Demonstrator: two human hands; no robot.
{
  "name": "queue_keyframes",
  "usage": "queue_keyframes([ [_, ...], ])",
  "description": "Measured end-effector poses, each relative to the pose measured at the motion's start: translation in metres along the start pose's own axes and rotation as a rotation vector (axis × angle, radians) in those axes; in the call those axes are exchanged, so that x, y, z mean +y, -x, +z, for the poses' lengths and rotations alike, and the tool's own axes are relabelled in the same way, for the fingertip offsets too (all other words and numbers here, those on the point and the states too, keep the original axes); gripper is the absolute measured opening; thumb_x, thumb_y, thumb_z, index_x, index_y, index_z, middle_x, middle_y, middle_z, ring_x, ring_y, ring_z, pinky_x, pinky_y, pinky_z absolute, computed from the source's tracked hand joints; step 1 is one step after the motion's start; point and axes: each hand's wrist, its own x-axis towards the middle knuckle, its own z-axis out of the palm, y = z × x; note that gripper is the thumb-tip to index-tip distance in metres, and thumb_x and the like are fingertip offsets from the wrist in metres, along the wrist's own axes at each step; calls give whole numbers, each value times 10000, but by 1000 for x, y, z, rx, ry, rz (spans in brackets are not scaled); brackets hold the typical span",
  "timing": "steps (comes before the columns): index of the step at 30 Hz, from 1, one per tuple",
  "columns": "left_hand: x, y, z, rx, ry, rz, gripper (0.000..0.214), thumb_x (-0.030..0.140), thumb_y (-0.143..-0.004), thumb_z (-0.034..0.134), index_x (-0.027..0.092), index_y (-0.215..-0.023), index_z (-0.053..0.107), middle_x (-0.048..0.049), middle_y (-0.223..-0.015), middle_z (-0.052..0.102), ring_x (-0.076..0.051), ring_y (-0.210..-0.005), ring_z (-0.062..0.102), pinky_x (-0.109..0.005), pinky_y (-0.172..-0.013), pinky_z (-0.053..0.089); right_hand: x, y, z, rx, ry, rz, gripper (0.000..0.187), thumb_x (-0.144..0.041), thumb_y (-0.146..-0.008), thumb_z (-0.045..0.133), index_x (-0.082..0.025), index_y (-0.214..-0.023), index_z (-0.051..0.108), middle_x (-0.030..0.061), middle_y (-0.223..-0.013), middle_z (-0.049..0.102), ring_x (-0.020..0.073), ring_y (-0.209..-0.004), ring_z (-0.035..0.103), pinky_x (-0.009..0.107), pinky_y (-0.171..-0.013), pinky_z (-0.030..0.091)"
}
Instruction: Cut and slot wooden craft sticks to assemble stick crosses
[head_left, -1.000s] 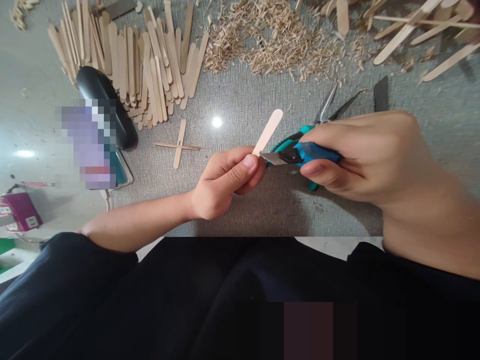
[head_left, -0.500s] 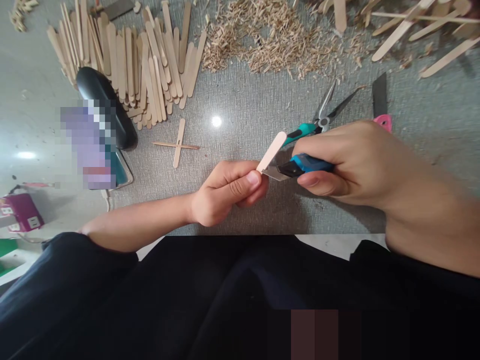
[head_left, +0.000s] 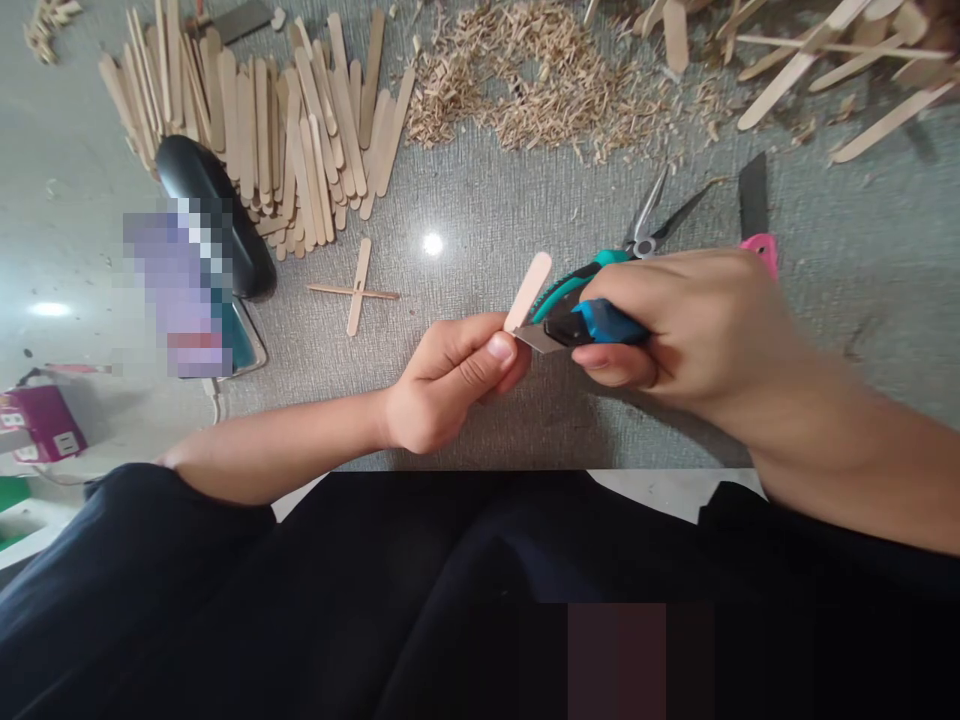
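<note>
Over grainy tabletop (head_left: 480,190), left hand (head_left: 442,385) tight around rounded wooden stick (head_left: 529,290), right hand (head_left: 705,325) around blue knife (head_left: 606,322)

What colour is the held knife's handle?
Its handle is blue and black, in the head view.

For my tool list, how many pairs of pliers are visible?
1: the teal-handled pliers, on the table, partly hidden behind the right hand, which holds a blue cutter. Others may be hidden.

Stick (head_left: 529,288) is pale tan, knife (head_left: 609,322) blue and black — pliers (head_left: 571,284) have some teal, shirt (head_left: 300,590)'s basically black, table (head_left: 469,195)'s kinda streaky grey.
</note>
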Motion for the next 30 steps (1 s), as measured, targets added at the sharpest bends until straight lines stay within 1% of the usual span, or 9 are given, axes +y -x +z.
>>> queue_keyframes([
  [7,4,-9,6,110,64,-52,528,466,-1162,676,209,-741,486,97,-577,282,-41,-493,275,-170,-511,293,2,1,11,207,177,-27,911,-1000,-1053,129,-263,-747,566,30,-636,571,187,-596,530,391,-602,346],
  [8,4,-9,6,123,70,-59,538,479,-1159,681,210,-738,482,99,-574,279,-40,-490,276,-167,-510,297,2,1,12,261,206,-36,910,-1001,-1053,143,-262,-735,567,30,-635,568,185,-592,516,393,-606,351],
  [12,5,-8,8,152,99,-72,517,442,-1167,668,207,-742,490,99,-580,272,-38,-499,284,-155,-521,305,6,2,20,474,298,-161,857,-957,-1093,266,-256,-725,594,18,-628,545,169,-572,461,379,-589,344],
  [14,6,-8,8,158,100,-72,513,429,-1166,670,204,-739,495,97,-581,278,-38,-506,294,-152,-526,309,9,1,23,526,326,-211,844,-931,-1113,273,-250,-732,595,9,-624,537,162,-570,439,367,-576,333],
  [18,7,-12,9,198,99,-108,584,552,-1137,709,214,-725,470,109,-558,264,-36,-482,268,-159,-501,289,12,0,22,546,327,-239,791,-895,-1133,334,-245,-752,576,0,-624,509,156,-581,417,357,-571,310],
  [20,7,-14,8,223,110,-128,614,622,-1123,710,224,-728,459,119,-548,250,-33,-464,233,-167,-486,272,12,0,18,574,277,-258,755,-886,-1127,401,-244,-767,569,-10,-609,477,148,-567,409,356,-567,303],
  [22,7,-16,7,223,116,-124,616,639,-1118,711,228,-731,463,125,-543,241,-32,-455,209,-174,-477,258,11,0,15,584,211,-251,736,-890,-1109,462,-243,-774,568,-14,-589,464,144,-551,418,365,-572,303],
  [25,8,-17,6,207,91,-125,624,665,-1102,723,231,-730,473,125,-541,240,-36,-453,213,-188,-470,247,9,2,11,476,165,-156,766,-921,-1090,443,-245,-763,595,10,-590,517,166,-558,474,382,-587,305],
  [30,8,-16,6,205,35,-165,676,763,-1076,697,243,-723,451,118,-543,250,-46,-461,236,-212,-468,236,5,3,8,281,145,-15,874,-999,-1054,250,-264,-699,562,48,-610,535,207,-596,512,399,-613,331],
])
